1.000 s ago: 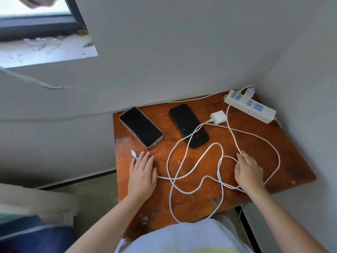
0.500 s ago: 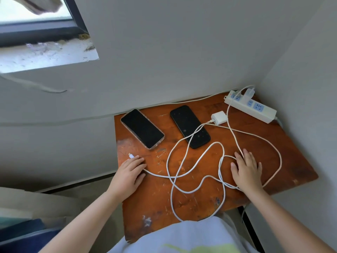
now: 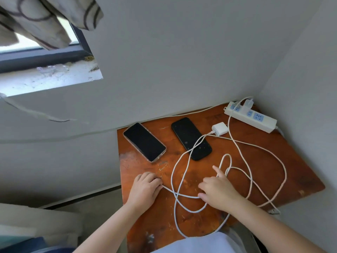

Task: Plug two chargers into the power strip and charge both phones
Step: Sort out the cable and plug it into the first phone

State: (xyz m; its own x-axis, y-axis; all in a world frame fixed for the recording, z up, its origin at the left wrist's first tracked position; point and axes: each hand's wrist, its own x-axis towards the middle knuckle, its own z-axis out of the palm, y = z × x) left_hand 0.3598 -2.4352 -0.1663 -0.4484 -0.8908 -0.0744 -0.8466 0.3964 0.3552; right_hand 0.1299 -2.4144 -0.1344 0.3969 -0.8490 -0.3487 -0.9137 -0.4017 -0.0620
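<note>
Two dark phones lie face up on the small wooden table: one in a clear case at the left, a black one beside it with a cable crossing it. A white power strip lies at the far right corner with one charger plugged in. A second white charger block lies loose near the strip. White cables loop across the table. My left hand is curled over one cable's end. My right hand rests spread on the loops, forefinger out.
Walls close in the table at the back and right. A window sill and a hanging cloth are up at the left. A thin cord runs along the back wall. The floor drops off left of the table.
My left hand has closed its fingers over the cable's connector end. My right hand has slid left across the cable loops and stretched out its forefinger.
</note>
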